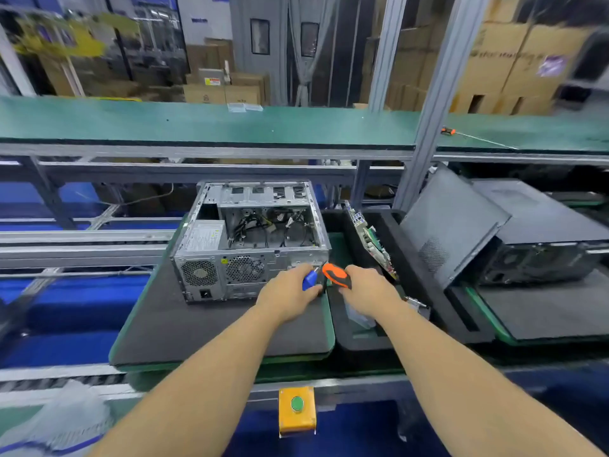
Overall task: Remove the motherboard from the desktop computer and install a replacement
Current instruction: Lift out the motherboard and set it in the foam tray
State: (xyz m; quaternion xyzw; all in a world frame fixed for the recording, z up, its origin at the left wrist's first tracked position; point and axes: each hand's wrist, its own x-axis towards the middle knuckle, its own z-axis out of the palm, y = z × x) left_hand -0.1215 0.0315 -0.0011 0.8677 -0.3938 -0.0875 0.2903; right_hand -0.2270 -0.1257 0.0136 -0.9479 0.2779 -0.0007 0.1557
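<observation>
Desktop computer (250,239) open, motherboard bay bare, loose cables inside

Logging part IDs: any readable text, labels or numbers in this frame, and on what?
None legible.
Power supply label in the open desktop case: print too small.
Yellow-red sticker on cardboard box: blurred.
Purple label on stacked carton: blurred.
Motherboard: markings unreadable.
</observation>
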